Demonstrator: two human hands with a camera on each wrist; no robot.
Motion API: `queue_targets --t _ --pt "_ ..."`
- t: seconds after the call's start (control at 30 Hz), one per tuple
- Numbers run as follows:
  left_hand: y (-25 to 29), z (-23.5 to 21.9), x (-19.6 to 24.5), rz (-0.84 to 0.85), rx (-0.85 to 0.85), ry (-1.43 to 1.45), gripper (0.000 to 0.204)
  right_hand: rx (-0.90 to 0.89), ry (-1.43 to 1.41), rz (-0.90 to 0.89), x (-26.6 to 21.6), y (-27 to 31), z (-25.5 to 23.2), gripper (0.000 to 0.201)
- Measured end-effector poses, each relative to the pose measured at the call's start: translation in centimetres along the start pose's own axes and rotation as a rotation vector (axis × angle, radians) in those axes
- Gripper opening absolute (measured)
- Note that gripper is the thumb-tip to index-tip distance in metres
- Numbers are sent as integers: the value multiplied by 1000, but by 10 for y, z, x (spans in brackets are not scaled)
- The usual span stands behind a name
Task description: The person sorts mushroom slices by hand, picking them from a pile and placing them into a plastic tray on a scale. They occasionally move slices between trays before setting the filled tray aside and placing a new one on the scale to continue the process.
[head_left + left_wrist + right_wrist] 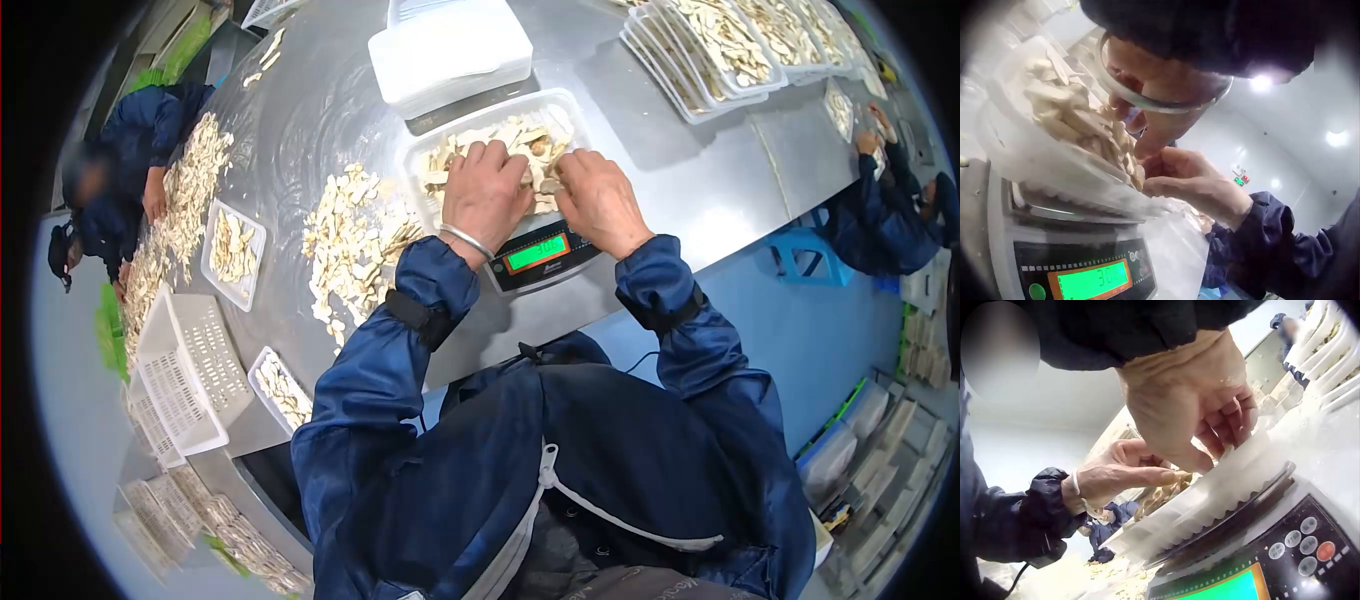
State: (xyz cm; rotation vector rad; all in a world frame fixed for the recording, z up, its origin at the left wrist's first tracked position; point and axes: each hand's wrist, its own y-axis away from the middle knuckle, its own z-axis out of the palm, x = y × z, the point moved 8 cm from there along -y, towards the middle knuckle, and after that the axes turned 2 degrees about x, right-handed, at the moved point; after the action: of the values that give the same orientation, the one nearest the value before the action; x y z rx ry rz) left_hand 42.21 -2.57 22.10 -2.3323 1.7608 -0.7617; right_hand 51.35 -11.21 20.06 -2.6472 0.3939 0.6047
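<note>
A translucent plastic tray (pixel 572 103) of pale dried slices (pixel 470 150), like sliced mushroom, stands on a digital scale (pixel 545 268) with a lit green display. Above the slices, my left hand (pixel 485 195) reaches in from the left, a bangle on its wrist; its thumb lies fairly straight over them in the right wrist view. Opposite it, my right hand (pixel 602 200) has bent fingers (pixel 1229 425) down at the tray's rim, among the slices. I cannot tell whether a slice is pinched there. The left hand's fingertips are partly hidden in the left wrist view.
Loose slices (pixel 350 235) are heaped left of the scale, beside a small filled tray (pixel 262 245) and a white perforated basket (pixel 215 350). White stacked containers (pixel 450 60) stand behind the scale; filled trays (pixel 680 70) at back right. Other people work at both sides.
</note>
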Motion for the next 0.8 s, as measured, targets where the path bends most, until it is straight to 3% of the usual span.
queue_targets --t 0.3,0.43,0.53,0.6,0.67,0.73,0.8 --pt "0 -6 1 81 105 -101 16 -20 -251 107 20 1 1 14" --pt "1 -41 -11 -11 317 125 13 41 -140 48 20 -4 -25 13" --pt "21 -63 -39 -400 295 581 13 91 -88 -17 16 -10 -29 15" --pt "60 -44 -74 -785 296 1128 17 82 -97 -60 9 -15 -20 15" --pt "84 -37 -76 -899 383 1689 23 42 -41 -75 2 -20 -10 15" --pt "124 -12 -88 -1106 377 1904 22 15 -3 -90 -3 -26 -1 15" --pt "150 8 -89 -1214 317 1916 18 -5 27 -97 -4 -28 4 13"
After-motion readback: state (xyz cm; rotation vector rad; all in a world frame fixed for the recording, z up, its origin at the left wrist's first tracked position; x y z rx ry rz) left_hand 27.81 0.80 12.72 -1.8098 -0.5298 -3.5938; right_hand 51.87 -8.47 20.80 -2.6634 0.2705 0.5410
